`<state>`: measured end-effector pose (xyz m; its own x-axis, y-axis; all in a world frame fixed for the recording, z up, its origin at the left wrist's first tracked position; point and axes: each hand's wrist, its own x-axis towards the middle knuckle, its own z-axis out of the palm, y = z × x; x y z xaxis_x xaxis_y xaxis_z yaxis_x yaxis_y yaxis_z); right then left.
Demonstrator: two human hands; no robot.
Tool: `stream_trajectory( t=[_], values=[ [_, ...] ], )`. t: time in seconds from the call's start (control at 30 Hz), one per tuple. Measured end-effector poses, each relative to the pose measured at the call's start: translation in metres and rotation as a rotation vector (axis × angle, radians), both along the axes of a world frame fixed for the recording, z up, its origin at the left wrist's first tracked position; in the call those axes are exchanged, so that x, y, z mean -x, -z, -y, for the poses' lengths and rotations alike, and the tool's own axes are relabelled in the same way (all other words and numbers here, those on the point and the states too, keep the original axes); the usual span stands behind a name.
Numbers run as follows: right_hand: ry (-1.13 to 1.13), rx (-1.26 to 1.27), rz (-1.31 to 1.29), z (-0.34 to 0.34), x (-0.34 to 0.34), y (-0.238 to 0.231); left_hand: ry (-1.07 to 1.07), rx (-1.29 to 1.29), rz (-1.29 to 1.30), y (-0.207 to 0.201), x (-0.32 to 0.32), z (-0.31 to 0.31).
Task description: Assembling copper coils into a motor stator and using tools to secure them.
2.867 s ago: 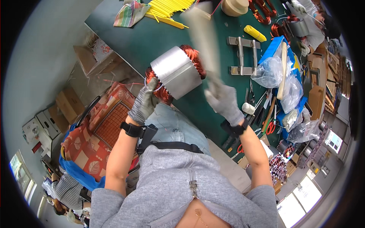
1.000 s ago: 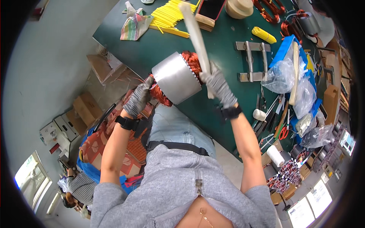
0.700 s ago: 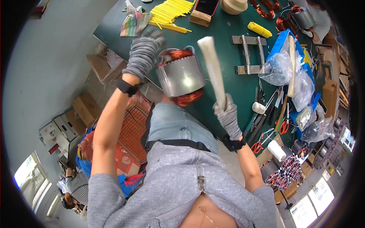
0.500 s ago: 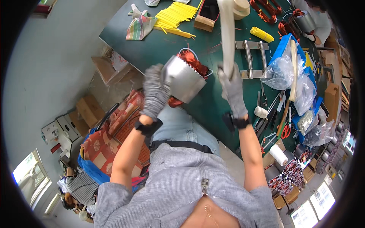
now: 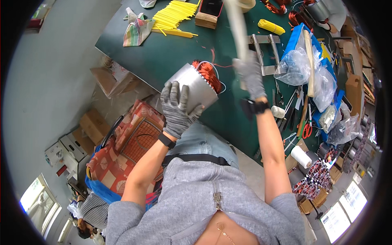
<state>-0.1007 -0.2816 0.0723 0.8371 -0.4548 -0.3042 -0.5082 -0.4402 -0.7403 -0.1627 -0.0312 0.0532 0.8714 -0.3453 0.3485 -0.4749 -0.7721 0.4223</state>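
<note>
My left hand (image 5: 178, 110), in a striped grey glove, lies with fingers spread against the side of a metal motor stator (image 5: 188, 81), gripping it. Copper windings (image 5: 208, 76) bulge from the stator's far end, with a pale lead looped around them. The stator rests tilted at the table's near edge, by my lap. To its right, my gloved right hand (image 5: 250, 75) is closed around a long pale stick (image 5: 237, 30). Both hand and stick are smeared by motion. The stick points away from me, and its far end leaves the view.
Yellow strips (image 5: 175, 16), a striped cloth (image 5: 138, 32) and a wooden block (image 5: 205, 20) lie on the green table (image 5: 122, 45). Right of my right hand are a metal frame (image 5: 264, 55), a blue tray (image 5: 292, 45) with plastic bags, and red scissors (image 5: 307, 130). A patterned chair (image 5: 106, 163) stands at left.
My left hand has turned and spread its fingers across the stator's near side. The right hand and stick have shifted slightly away from me. The whole view has shifted a little.
</note>
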Motion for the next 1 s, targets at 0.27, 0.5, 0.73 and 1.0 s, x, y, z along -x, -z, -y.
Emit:
stream_trajectory(
  t=[0.27,0.5,0.73,1.0],
  values=[
    [0.323,-0.27,0.226,0.034,0.129,-0.049,0.297,0.023,0.141,-0.003,-0.033,-0.001],
    [-0.182,-0.142,0.377,-0.046,0.081,-0.115,0.257,0.025,0.073,-0.002,-0.057,-0.005],
    [-0.371,0.277,-0.198,-0.025,0.058,-0.054,0.272,0.07,0.036,-0.005,-0.062,-0.002],
    [-0.493,0.292,-0.138,-0.054,0.068,-0.064,0.265,0.057,-0.036,-0.01,-0.057,-0.001]
  ],
)
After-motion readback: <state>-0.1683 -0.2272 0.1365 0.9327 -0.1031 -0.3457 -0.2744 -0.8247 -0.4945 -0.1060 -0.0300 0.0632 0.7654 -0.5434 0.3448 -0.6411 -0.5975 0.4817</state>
